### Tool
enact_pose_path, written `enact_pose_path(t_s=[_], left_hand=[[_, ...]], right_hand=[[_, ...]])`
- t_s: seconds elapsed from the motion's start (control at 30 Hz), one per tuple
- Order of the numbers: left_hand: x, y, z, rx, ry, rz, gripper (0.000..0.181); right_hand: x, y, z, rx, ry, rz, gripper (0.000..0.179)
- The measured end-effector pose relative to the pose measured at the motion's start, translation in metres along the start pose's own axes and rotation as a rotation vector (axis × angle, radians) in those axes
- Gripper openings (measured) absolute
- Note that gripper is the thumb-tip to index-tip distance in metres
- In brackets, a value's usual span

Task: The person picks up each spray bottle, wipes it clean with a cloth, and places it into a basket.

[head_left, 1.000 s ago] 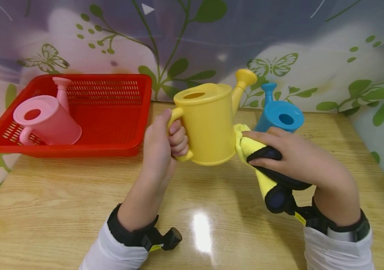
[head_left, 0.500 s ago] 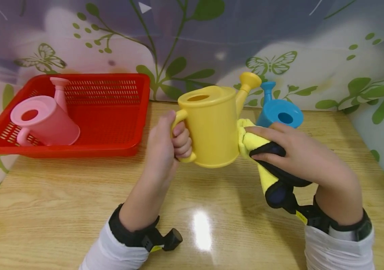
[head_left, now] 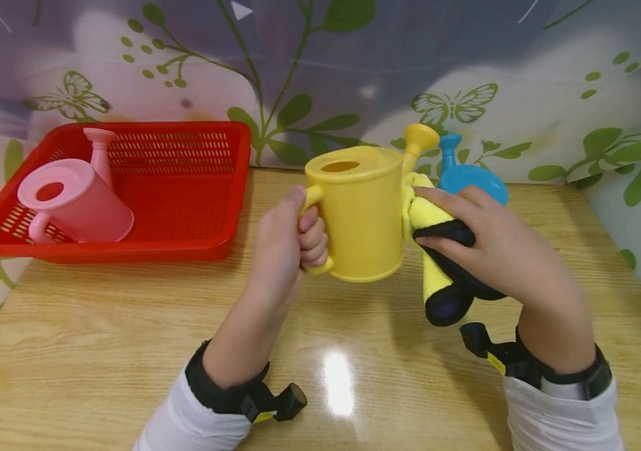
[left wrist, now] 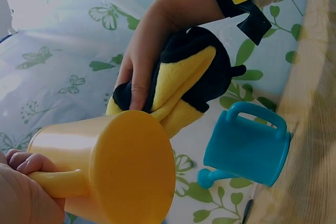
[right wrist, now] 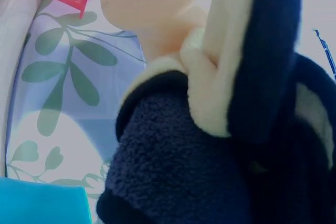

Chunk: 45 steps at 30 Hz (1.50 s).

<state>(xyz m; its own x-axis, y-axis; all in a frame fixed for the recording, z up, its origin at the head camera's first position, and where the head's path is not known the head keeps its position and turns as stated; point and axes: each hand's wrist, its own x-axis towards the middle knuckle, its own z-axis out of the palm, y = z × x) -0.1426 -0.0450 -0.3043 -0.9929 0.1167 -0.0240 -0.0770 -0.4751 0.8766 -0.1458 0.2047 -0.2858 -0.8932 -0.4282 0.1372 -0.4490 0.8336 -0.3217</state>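
Note:
My left hand (head_left: 289, 241) grips the handle of a yellow watering can (head_left: 362, 219), which is held up over the table with its spout pointing right. In the left wrist view the can's round base (left wrist: 136, 169) faces the camera. My right hand (head_left: 489, 241) holds a bunched yellow and dark blue cloth (head_left: 433, 216) against the can's right side, just below the spout. The cloth's dark fuzzy side (right wrist: 173, 150) fills much of the right wrist view. Behind the right hand stands a blue watering can (head_left: 475, 180), partly hidden in the head view.
A red plastic basket (head_left: 185, 250) sits at the back left of the wooden table (head_left: 128, 326). Inside it, a pink watering can (head_left: 80, 200) leans to the left side. A printed curtain (head_left: 348, 69) with leaves and butterflies hangs right behind the table.
The yellow watering can and my left hand have shifted slightly right. My right hand has moved the cloth upward along the can's side, toward the spout, and now covers more of the blue can.

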Motion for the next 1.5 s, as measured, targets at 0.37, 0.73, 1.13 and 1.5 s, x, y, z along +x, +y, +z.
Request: enact_pose_path(t_s=[0.37,0.73,1.13,1.5], left_hand=[[-0.003,-0.007,0.009,0.019,-0.050,-0.109,0.044],[-0.005,-0.008,0.008,-0.013,-0.082,-0.070,0.042],[-0.004,-0.007,0.004,-0.022,-0.096,-0.022,0.042],[-0.002,-0.004,0.001,-0.066,-0.053,0.000,0.042]], right_hand=[[0.003,-0.005,0.005,-0.041,0.266,0.110,0.064],[0.004,-0.007,0.006,-0.080,0.463,0.191,0.062],[0.000,-0.005,0.002,-0.090,0.364,0.092,0.064],[-0.002,-0.005,-0.003,-0.002,0.100,0.060,0.067]])
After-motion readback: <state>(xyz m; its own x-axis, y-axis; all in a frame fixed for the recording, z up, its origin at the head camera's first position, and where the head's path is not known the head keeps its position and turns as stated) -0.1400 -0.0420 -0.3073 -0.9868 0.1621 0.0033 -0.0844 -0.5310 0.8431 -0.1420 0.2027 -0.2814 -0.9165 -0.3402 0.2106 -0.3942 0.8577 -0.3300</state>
